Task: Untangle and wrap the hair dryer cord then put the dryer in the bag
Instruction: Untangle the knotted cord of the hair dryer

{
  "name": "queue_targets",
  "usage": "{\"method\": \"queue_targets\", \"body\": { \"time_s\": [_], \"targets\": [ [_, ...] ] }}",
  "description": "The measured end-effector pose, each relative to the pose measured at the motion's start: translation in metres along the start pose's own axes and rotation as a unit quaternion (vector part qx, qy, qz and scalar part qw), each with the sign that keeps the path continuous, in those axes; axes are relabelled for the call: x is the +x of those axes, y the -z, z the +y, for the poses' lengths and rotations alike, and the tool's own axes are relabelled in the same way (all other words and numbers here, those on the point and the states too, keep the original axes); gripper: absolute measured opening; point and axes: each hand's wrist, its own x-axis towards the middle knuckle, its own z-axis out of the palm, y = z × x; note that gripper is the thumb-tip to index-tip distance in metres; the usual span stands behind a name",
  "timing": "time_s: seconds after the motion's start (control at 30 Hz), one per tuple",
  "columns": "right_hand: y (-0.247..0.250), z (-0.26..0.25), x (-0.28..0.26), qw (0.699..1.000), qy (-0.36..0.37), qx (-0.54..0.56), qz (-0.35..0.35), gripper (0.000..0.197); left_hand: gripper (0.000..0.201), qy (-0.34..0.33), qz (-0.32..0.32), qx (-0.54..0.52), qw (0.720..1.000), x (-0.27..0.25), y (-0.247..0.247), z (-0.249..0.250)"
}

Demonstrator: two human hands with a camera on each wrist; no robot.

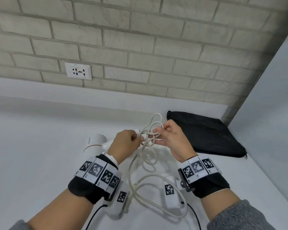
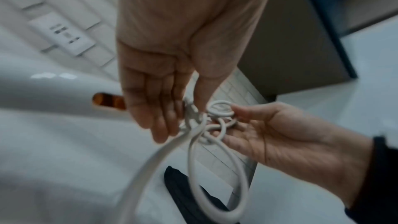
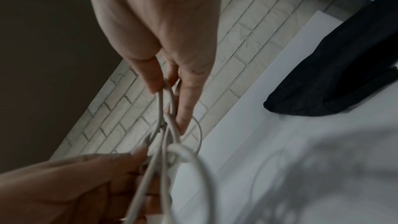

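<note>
Thumb and forefinger of the left hand [image 1: 125, 141] pinch one side of a knot in the thin, off-white rubbery cord [image 1: 147, 161]; the right hand [image 1: 170, 140] pinches a loop on the other side, both raised above the white counter [image 1: 40, 146]. The cord looks light and springy — likely best held close to the knot. The white cylindrical hair dryer [image 1: 95, 143] lies behind the left hand; the flat black fabric bag [image 1: 206, 135] lies right, zipper apparently closed.
</note>
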Motion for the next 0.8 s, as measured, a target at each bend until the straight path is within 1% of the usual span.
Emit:
{"method": "queue_targets", "body": {
  "time_s": [0.03, 0.1, 0.17, 0.23, 0.3, 0.37, 0.4, 0.47, 0.5, 0.53, 0.57, 0.6, 0.67, 0.73, 0.8],
  "targets": [
    [0.002, 0.0, 0.0, 1.0, 0.002, -0.013, 0.011, 0.017, 0.033, 0.003, 0.008, -0.043, 0.999, 0.002, 0.0, -0.001],
    [0.008, 0.004, 0.002, 0.997, 0.01, -0.042, 0.062, 0.016, 0.03, 0.008, 0.008, -0.099, 0.995, 0.005, 0.001, -0.005],
    [0.016, 0.008, 0.005, 0.991, 0.008, -0.04, 0.128, 0.014, 0.029, 0.011, 0.017, -0.115, 0.993, 0.008, 0.006, -0.01],
    [0.025, 0.009, 0.007, 0.985, -0.003, -0.012, 0.17, 0.02, 0.024, 0.016, 0.036, -0.099, 0.994, 0.012, 0.01, -0.014],
    [0.035, 0.005, 0.007, 0.98, -0.002, 0.042, 0.192, 0.026, 0.019, 0.018, 0.056, -0.087, 0.995, 0.015, 0.012, -0.02],
    [0.043, 0.0, 0.006, 0.971, 0.023, 0.135, 0.197, 0.024, 0.016, 0.016, 0.053, -0.106, 0.993, 0.015, 0.012, -0.024],
    [0.049, -0.001, 0.006, 0.959, 0.041, 0.197, 0.2, 0.025, 0.017, 0.019, 0.047, -0.12, 0.991, 0.015, 0.012, -0.026],
    [0.064, -0.003, 0.006, 0.921, 0.069, 0.314, 0.222, 0.029, 0.021, 0.024, 0.05, -0.142, 0.988, 0.015, 0.014, -0.031],
    [0.075, -0.003, 0.007, 0.903, 0.071, 0.354, 0.235, 0.028, 0.022, 0.027, 0.061, -0.146, 0.987, 0.016, 0.015, -0.034],
    [0.086, -0.003, 0.008, 0.893, 0.062, 0.372, 0.246, 0.025, 0.022, 0.033, 0.075, -0.14, 0.987, 0.017, 0.018, -0.038],
    [0.097, -0.003, 0.008, 0.893, 0.047, 0.369, 0.255, 0.019, 0.022, 0.041, 0.09, -0.13, 0.987, 0.018, 0.021, -0.041],
    [0.105, -0.003, 0.007, 0.9, 0.03, 0.347, 0.261, 0.017, 0.02, 0.05, 0.106, -0.127, 0.985, 0.019, 0.023, -0.044],
    [0.114, -0.001, 0.004, 0.927, 0.006, 0.257, 0.274, 0.019, 0.018, 0.079, 0.123, -0.179, 0.973, 0.023, 0.028, -0.05],
    [0.113, 0.001, 0.001, 0.953, -0.018, 0.128, 0.272, 0.018, 0.012, 0.114, 0.129, -0.274, 0.946, 0.028, 0.032, -0.052],
    [0.108, 0.004, -0.001, 0.967, -0.061, -0.011, 0.248, 0.02, 0.012, 0.129, 0.14, -0.353, 0.916, 0.029, 0.036, -0.052]
  ]
}}
